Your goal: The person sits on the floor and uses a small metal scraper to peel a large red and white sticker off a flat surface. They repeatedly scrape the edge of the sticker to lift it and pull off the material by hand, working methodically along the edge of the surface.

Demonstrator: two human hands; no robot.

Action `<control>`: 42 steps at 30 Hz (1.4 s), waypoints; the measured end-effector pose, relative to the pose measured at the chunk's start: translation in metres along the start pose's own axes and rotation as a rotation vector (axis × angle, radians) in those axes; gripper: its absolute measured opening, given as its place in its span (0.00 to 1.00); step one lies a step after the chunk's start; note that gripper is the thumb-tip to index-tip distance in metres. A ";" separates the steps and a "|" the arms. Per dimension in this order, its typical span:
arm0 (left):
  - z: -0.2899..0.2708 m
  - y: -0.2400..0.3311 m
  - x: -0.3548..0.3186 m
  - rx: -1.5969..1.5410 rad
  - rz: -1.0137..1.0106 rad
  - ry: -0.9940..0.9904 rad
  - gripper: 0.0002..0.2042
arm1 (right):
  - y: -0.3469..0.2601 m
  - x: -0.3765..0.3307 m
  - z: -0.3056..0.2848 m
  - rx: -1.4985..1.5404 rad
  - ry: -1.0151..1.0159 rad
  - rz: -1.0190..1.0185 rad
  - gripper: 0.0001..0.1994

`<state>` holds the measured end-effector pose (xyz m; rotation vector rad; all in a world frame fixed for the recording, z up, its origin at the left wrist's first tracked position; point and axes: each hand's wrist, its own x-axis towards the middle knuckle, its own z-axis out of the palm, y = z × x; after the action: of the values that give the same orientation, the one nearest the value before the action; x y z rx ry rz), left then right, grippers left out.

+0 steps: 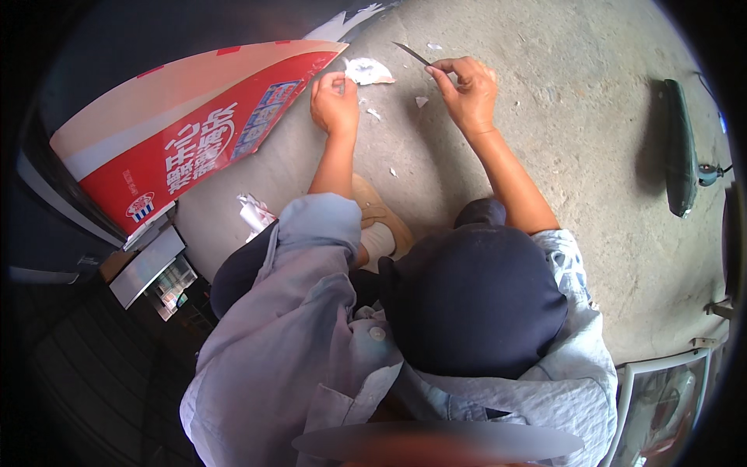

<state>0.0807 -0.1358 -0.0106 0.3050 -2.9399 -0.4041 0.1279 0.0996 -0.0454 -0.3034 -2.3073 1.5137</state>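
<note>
My left hand (334, 103) is closed, its fingertips pinching the left edge of a crumpled white sheet-like piece (369, 71), with greyish marks and a brownish lower edge. Whether that piece is paper or film I cannot tell. In my right hand (468, 87), thumb and fingers grip a thin dark knife blade (412, 54); its tip points up and left, toward the white piece but apart from it. The handle end is hidden inside the fingers. Small white scraps (422, 101) lie on the concrete floor below and between my hands.
A red and cream printed board (202, 124) slants along the left, its corner close to my left hand. Crumpled white paper (254, 216) lies beside my left knee. A long dark green object (682, 148) is at the far right. A white-framed item (622, 405) stands lower right.
</note>
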 end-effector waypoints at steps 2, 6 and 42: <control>0.005 0.004 0.005 0.155 0.140 -0.023 0.07 | 0.000 -0.002 0.000 0.008 -0.004 0.004 0.05; 0.023 0.002 0.011 0.411 0.288 -0.163 0.07 | 0.000 -0.004 -0.003 -0.001 -0.017 0.015 0.06; -0.048 0.104 0.068 0.230 0.691 0.363 0.06 | -0.014 0.127 0.028 -0.096 0.087 -0.508 0.05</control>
<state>0.0049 -0.0652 0.0727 -0.5459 -2.5136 0.0817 0.0011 0.1179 -0.0194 0.1817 -2.1701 1.1163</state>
